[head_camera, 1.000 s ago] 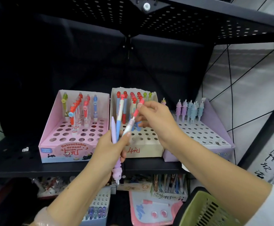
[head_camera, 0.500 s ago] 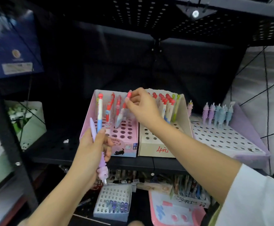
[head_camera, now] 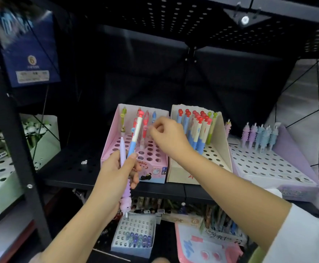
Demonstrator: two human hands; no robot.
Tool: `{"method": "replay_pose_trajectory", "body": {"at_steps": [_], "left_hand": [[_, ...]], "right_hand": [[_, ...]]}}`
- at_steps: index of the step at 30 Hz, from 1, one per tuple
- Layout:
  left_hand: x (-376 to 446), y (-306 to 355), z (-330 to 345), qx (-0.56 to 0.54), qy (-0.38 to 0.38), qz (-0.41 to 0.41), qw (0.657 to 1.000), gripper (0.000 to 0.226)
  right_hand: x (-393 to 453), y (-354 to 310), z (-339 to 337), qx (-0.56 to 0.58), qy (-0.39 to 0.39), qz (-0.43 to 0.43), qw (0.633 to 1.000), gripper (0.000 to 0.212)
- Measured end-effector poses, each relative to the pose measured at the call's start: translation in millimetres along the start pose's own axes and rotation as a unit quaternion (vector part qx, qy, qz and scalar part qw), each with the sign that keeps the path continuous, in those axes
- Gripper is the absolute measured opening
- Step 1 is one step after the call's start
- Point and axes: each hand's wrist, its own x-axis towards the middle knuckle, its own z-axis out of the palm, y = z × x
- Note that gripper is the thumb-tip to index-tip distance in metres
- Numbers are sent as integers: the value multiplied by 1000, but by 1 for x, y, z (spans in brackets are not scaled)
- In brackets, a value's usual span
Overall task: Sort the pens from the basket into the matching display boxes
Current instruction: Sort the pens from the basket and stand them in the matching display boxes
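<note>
Placing step: right hand [head_camera: 169, 137] pinches a pen into pink box [head_camera: 117, 133]; left hand [head_camera: 117, 173] grips lilac pen [head_camera: 123, 154] and blue-white pen [head_camera: 136, 135], next due cream box [head_camera: 225, 149] at 3 o'clock.

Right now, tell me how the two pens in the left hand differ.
The purple pen is one pale colour all over with a ridged grip; the white pen has a blue lower part and a red top. The purple pen hangs below the left hand; the white pen rises higher, before the pink box. Both are gripped together.
</note>
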Motion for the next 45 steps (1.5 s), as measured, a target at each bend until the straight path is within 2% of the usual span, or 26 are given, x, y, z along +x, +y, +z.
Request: {"method": "replay_pose_trajectory", "body": {"at_steps": [2, 5, 7, 10, 13, 15, 18, 23, 26, 28, 30, 34, 36, 38, 39, 41, 45], "left_hand": [[0, 0, 5, 4, -4, 1, 1000, 12], [-1, 0, 15, 3, -18, 3, 1000, 16], [-2, 1, 21, -14, -26, -5, 1000, 19], [-1, 3, 29, -48, -39, -26, 998, 22], [0, 0, 36, -37, -54, -35, 997, 24], [0, -1, 42, -40, -58, -52, 996, 25], [0, -3, 50, -89, -61, -90, 990, 25], [2, -1, 57, -132, -61, -137, 980, 22], [-1, 0, 58, -130, -61, -135, 981, 24], [-2, 0, 58, -118, -65, -123, 983, 24], [-4, 1, 58, -100, -67, -112, 986, 26], [-5, 2, 58, -22, -53, -79, 995, 37], [-4, 2, 58, 28, -40, -60, 997, 42], [-4, 3, 59, 66, -34, -53, 996, 44], [-5, 3, 60, 64, -36, -56, 996, 43], [-6, 5, 64, 10, -47, -77, 996, 41], [-5, 9, 81, -161, -62, -160, 972, 35]], "right_hand": [[-3, -9, -8, 148, -44, 30, 988, 21], [-12, -14, -13, 212, -111, 37, 970, 21], [-13, -12, -20, 217, -87, 36, 972, 18], [-8, -5, -44, 251, 29, 49, 966, 16], [-5, 12, -78, 168, 144, 13, 975, 16], [-9, 29, -91, 69, 175, -22, 982, 15], [-18, 49, -95, -32, 157, -18, 987, 12], [-23, 60, -92, -54, 151, -18, 987, 12], [-19, 60, -91, -80, 161, -30, 983, 16], [-19, 61, -87, -108, 136, -23, 985, 20], [-24, 63, -80, -129, 75, -8, 989, 19], [-31, 69, -75, -131, -4, 31, 991, 19], [-32, 72, -78, -152, 6, 38, 988, 20], [-40, 74, -82, -158, 54, 21, 986, 17], [-45, 73, -84, -138, 65, 4, 988, 13], [-60, 71, -87, -78, 29, -41, 996, 9], [-88, 65, -93, -29, -114, -129, 985, 52]]}}
